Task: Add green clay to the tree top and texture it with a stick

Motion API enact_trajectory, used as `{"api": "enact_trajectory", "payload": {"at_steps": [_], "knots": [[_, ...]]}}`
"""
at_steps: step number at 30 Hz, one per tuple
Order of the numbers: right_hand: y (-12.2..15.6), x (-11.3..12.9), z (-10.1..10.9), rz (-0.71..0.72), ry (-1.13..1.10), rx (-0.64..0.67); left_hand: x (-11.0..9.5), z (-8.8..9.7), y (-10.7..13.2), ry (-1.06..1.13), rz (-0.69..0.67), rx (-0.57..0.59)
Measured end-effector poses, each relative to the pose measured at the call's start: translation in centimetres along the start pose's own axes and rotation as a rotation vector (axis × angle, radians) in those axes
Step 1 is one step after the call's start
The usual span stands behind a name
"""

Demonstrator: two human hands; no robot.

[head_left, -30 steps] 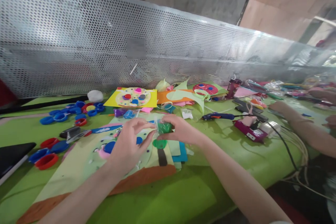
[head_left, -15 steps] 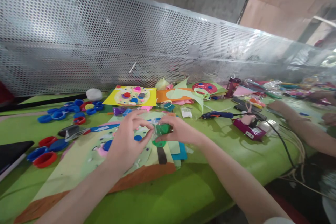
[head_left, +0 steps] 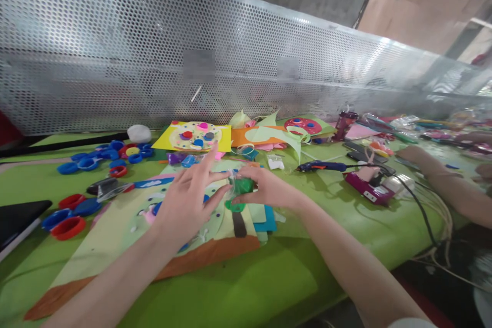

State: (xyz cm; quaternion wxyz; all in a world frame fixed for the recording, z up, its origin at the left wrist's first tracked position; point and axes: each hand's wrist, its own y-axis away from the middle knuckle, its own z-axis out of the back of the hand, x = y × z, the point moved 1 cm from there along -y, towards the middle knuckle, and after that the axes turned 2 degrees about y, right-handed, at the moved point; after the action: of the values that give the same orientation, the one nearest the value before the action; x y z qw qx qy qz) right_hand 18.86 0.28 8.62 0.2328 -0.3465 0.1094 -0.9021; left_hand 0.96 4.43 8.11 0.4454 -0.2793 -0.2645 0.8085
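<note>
My right hand (head_left: 265,187) is closed on a small clear plastic bag (head_left: 232,184) with soft green stuff (head_left: 244,184) that looks like clay. At the bag's left edge, the thumb and a finger of my left hand (head_left: 188,200) come together on the plastic, while its index finger points up. Both hands are above a paper picture (head_left: 96,256) with a pale green round, blue and pink pieces and a brown strip along its bottom. Part of that picture is covered by my left hand. A green shape (head_left: 235,206) with a brown trunk (head_left: 240,225) shows below the bag.
Blue and red bottle caps (head_left: 68,228) lie at the left, near a dark tablet-like object (head_left: 23,220). Behind are a yellow card (head_left: 161,141) and paper scraps. A glue gun (head_left: 321,166) and a purple power strip (head_left: 369,189) with cords are right. Another person's arm (head_left: 442,179) reaches in.
My left index finger has lifted away from the plastic and now points upward. My right hand keeps hold of the bag in nearly the same place. The view has shifted slightly.
</note>
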Motion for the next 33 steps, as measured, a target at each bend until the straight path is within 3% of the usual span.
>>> {"api": "enact_trajectory", "payload": {"at_steps": [3,5,11,19,26,30,33], "knots": [[0.0,-0.1,-0.1,-0.008,0.016,0.018,0.2,0.0,-0.1,-0.102,-0.143,0.015],[0.0,-0.2,-0.1,-0.006,0.017,0.028,0.3,-0.1,-0.1,-0.146,-0.162,0.052],[-0.2,-0.5,-0.3,0.0,0.01,0.05,0.4,-0.2,-0.2,-0.036,-0.005,0.125],[-0.1,-0.3,-0.6,-0.052,0.076,0.125,0.0,-0.3,-0.1,0.197,0.34,0.228],[-0.1,0.2,0.1,-0.058,0.153,0.126,-0.1,0.0,-0.5,0.367,0.321,0.184],[-0.2,-2.3,2.9,-0.195,0.293,0.039,0.5,0.2,-0.9,0.543,0.504,0.088],[0.1,-5.7,4.6,-0.364,0.474,0.002,1.1,-0.9,-0.8,0.491,0.505,0.226]]}}
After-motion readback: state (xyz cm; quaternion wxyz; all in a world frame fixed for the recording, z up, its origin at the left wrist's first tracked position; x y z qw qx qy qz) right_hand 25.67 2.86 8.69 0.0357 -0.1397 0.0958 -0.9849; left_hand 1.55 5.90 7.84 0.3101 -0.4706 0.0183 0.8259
